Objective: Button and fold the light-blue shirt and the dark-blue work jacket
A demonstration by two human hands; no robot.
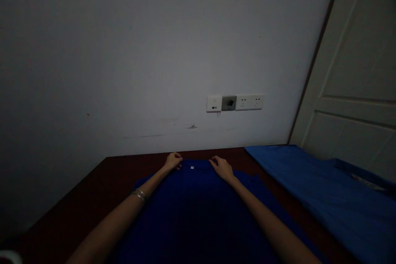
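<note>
A dark blue shirt (192,210) lies flat on a dark red-brown table (93,189), collar end toward the wall, with a small white label near the collar. My left hand (173,161) rests on the far edge of the shirt left of the label, fingers curled onto the cloth. My right hand (222,168) sits on the same edge right of the label, fingers bent down on the fabric. A silver bracelet (139,194) circles my left wrist. Both arms stretch forward over the shirt.
A lighter blue cloth (315,189) is spread over the table's right side. A white wall with a row of power sockets (235,102) stands right behind the table. A white panelled door (355,82) is at the right.
</note>
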